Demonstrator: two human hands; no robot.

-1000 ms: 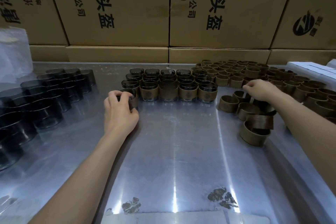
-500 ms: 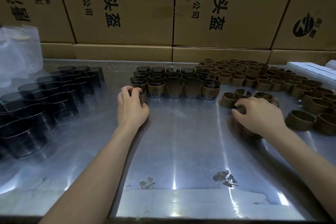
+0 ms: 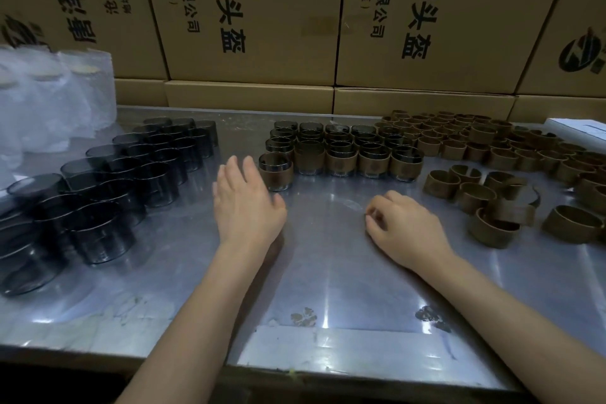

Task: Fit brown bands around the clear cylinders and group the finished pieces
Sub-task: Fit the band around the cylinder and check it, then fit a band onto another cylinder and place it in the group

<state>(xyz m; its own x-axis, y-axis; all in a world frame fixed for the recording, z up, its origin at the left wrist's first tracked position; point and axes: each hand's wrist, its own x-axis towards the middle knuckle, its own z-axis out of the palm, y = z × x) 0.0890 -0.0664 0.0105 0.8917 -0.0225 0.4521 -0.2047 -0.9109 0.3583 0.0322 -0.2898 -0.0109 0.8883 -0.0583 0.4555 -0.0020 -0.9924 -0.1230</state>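
Left grip (image 3: 246, 203) released beside upright banded cylinder (image 3: 276, 171), axis vertical, mouth up; right grip (image 3: 405, 228) clenched, empty.

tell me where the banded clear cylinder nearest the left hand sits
In the head view the banded clear cylinder stands left of centre, at the left end of the finished group's front row, just right of the left hand's fingertips.

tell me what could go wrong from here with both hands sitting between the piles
1. The left hand lies open right beside the newest banded cylinder, which stands a little proud of its row; a careless sweep could knock it into the finished group.
2. The bare cylinders stand packed tightly, so lifting one may jostle its neighbours.
3. Loose brown bands lie overlapping and tilted near the right hand; grabbing one might drag another along.
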